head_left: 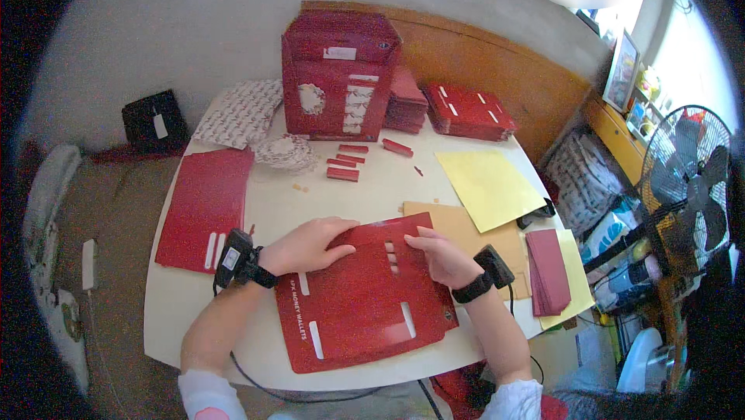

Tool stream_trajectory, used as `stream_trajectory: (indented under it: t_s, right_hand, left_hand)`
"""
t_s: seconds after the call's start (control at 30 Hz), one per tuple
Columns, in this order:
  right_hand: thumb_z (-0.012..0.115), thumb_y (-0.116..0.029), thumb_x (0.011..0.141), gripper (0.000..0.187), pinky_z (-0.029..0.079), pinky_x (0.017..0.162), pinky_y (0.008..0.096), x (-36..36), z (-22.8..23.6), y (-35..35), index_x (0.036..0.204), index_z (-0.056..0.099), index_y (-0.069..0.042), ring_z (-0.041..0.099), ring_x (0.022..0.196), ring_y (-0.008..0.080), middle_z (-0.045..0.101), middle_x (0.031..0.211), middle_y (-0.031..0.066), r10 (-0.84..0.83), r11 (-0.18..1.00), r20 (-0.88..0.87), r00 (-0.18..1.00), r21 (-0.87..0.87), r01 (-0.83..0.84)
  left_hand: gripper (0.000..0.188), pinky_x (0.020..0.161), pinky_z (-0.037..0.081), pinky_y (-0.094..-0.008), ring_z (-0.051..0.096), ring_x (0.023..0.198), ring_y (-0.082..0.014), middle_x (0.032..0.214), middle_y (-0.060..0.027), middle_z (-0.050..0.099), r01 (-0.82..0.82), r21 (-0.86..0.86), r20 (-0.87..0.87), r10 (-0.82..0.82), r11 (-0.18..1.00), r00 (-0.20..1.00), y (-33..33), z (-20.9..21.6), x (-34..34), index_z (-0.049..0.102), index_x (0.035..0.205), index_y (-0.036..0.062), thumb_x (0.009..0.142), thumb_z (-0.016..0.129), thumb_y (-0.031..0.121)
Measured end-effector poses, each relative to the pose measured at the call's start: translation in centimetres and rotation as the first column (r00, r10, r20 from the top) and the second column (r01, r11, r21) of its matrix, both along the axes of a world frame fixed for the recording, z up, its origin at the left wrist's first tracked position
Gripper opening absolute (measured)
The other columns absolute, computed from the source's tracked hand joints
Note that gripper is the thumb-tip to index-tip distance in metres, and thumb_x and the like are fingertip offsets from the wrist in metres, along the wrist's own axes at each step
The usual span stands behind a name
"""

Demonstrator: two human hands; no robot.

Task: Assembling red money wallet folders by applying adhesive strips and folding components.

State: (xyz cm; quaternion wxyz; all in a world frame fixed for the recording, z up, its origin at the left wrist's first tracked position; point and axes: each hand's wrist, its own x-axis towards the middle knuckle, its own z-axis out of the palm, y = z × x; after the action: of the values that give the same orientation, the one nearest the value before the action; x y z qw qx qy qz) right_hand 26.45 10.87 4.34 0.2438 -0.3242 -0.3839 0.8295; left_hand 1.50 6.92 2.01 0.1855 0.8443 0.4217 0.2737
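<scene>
A flat red cardboard sheet (361, 303) with punched slots lies on the white table (186, 303) in front of me. My left hand (306, 245) rests on its upper left corner, fingers curled over the edge. My right hand (438, 255) presses on its upper right part, fingertips at the small slots near the middle. Both wrists wear black bands with small devices. Small red punched-out strips (345, 162) lie farther back on the table.
A stack of red sheets (203, 206) lies at the left, a tall red display box (337, 74) stands at the back, more red stacks (469, 112) sit behind right. Yellow paper (489, 185), brown envelopes and dark red cards (549, 271) lie at right. A fan (691, 179) stands far right.
</scene>
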Motion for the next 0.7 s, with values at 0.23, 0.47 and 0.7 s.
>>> stream_trajectory:
  t_s: [0.23, 0.47, 0.7]
  right_hand:
    - [0.051, -0.011, 0.089, 0.025, 0.052, 0.076, 0.0321, 0.2, 0.5, -0.4, 0.112, 0.049, -0.001, 0.062, 0.085, 0.0170, 0.061, 0.099, 0.0073, -0.122, 0.981, 0.313, 0.942, 0.182, 0.066]
    - [0.056, -0.010, 0.086, 0.023, 0.052, 0.073, 0.0305, 0.9, -0.5, 0.2, 0.108, 0.054, -0.003, 0.062, 0.084, 0.0180, 0.063, 0.098, 0.0084, 0.028, 0.998, -0.047, 0.998, 0.049, -0.026]
    - [0.057, -0.012, 0.085, 0.026, 0.051, 0.076, 0.0327, 1.2, 0.2, -0.4, 0.109, 0.055, -0.003, 0.061, 0.087, 0.0185, 0.063, 0.099, 0.0070, 0.073, 0.997, -0.171, 0.983, 0.035, -0.068]
  left_hand:
    - [0.032, 0.078, 0.046, -0.0369, 0.057, 0.086, -0.0329, 0.091, -0.0184, 0.058, -0.076, 0.084, 0.042, 0.073, 0.994, 0.996, -0.1, 0.8, -0.2, 0.054, 0.107, -0.0008, 0.081, 0.061, 0.017]
    - [0.029, 0.074, 0.047, -0.0370, 0.058, 0.081, -0.0331, 0.087, -0.0184, 0.059, -0.026, 0.176, 0.080, 0.012, 0.984, 0.997, -0.7, 1.9, 0.9, 0.056, 0.102, -0.0014, 0.080, 0.062, 0.016]
    - [0.031, 0.074, 0.048, -0.0367, 0.059, 0.082, -0.0324, 0.090, -0.0181, 0.060, -0.008, 0.176, 0.113, -0.012, 0.984, 0.994, -1.2, 2.9, 0.8, 0.056, 0.105, -0.0013, 0.079, 0.063, 0.016]
